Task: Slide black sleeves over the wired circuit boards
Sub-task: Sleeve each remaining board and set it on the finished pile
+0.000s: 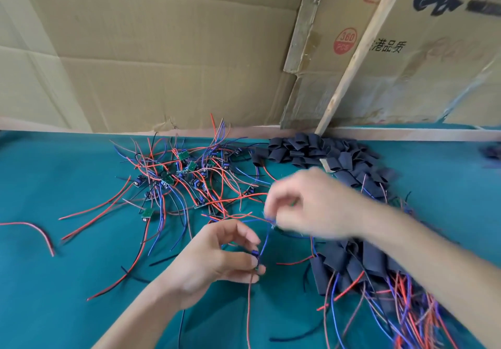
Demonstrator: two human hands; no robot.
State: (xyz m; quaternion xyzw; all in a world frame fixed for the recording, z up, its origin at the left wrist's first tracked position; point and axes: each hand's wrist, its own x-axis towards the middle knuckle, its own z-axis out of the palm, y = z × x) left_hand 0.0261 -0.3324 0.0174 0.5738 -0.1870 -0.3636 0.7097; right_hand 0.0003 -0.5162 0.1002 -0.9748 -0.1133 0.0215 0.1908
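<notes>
Over the near middle of the teal table (54, 281), the left hand (214, 259) pinches a small wired circuit board (254, 257) between the thumb and the curled fingertips (260, 269); the board sits right at the tips, its dark blue part showing just above them, and the rest is hidden by the fingers. A blue wire (267, 237) rises from the board to the right hand (306, 205), which hovers just above and to the right, blurred. Its thumb and forefinger are drawn together on the upper end of that wire, with the other fingers loosely curled; whether anything else is in that grip cannot be told. A thin reddish wire (249, 308) hangs from the left fingertips toward the near edge of the table. The loose pile of bare boards (184, 175) with red, blue and black leads lies beyond the left hand, toward the far edge. A heap of empty black sleeves (320, 150) sits against the far edge, to the right of that pile. Sleeved boards (360, 262) with their leads trailing out lie under the right forearm, toward the near right corner. Cardboard sheets (135, 50) and a wooden slat (360, 50) stand behind the far edge.
</notes>
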